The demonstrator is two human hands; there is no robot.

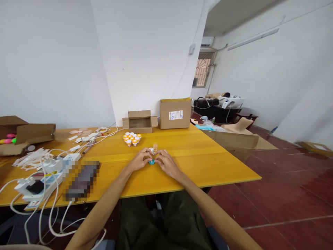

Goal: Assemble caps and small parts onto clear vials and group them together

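Both my hands rest on the yellow table (pixel 197 156), fingertips meeting over a small teal round piece (pixel 151 161). My left hand (pixel 140 160) and my right hand (pixel 166 162) have curled fingers pinching at this piece and at some tiny white and clear parts (pixel 153 150) just beyond it. What each finger grips is too small to make out. A cluster of several small white-and-orange caps (pixel 132 138) stands a little farther back on the table.
Two cardboard boxes (pixel 140 121) (pixel 175 113) stand at the far edge by the wall. White cables and power strips (pixel 39 173) cover the left side, with another open box (pixel 23 133) holding coloured items. The table's right edge drops to a red tiled floor (pixel 286 194).
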